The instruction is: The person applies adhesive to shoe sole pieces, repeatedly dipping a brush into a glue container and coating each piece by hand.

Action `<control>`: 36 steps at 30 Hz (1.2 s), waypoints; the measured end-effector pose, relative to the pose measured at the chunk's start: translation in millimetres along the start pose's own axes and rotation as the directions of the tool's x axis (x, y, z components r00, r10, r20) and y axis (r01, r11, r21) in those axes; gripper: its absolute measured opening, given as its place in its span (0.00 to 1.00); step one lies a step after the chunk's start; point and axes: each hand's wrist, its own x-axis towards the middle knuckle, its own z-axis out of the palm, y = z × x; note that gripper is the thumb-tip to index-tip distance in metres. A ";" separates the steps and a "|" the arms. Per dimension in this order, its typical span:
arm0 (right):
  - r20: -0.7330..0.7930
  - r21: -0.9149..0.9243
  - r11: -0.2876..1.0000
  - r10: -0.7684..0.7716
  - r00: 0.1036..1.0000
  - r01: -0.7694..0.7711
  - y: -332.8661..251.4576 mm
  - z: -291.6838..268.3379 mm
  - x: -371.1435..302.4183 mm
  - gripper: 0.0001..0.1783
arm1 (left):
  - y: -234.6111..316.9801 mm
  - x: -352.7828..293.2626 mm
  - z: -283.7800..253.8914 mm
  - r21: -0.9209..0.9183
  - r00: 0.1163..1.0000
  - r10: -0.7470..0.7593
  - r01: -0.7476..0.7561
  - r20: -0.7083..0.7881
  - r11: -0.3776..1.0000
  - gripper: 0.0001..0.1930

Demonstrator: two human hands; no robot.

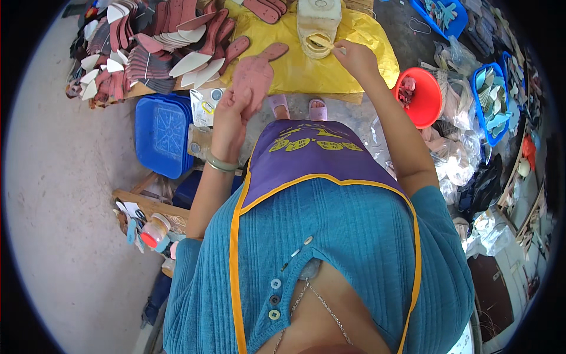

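Observation:
My left hand (pixel 236 112) is closed on a pink insole (pixel 253 76), gripping it by its near edge and holding it out flat. Whether one insole or a few are stacked there, I cannot tell. In my right hand (pixel 358 60) is a pale brush (pixel 322 41), pinched by its handle. Its tip reaches into the opening of a whitish plastic jug (pixel 319 20); what the jug holds is hard to make out. Under the jug spreads a yellow plastic sheet (pixel 289 50). More pink insoles (pixel 203 26), many with white pieces (pixel 190 64) on them, lie piled at the left.
Stacked blue baskets (pixel 162 133) stand below the bench at left. A red bucket (pixel 427 97) with pink scraps is at right. Beyond it are blue baskets of pale green pieces (pixel 490 100) and clear plastic bags (pixel 451 150). A red-lidded jar (pixel 154 230) sits left of me.

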 end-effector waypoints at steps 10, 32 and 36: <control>0.025 0.149 0.988 0.035 0.999 -0.038 33.1 -3.1 -61.4 0.14 | -57.7 -21.0 5.5 -0.262 0.994 -0.106 0.105 0.011 0.959 0.16; 0.223 0.588 0.803 -0.046 0.974 -0.097 -24.5 56.9 -56.7 0.15 | -62.7 -15.7 -31.2 -0.344 0.965 -0.260 0.232 -0.038 0.910 0.09; 0.081 0.368 0.926 0.059 0.995 -0.084 -10.3 63.6 -56.4 0.15 | -60.7 -6.1 -52.6 -0.249 0.956 -0.275 0.244 -0.097 0.937 0.10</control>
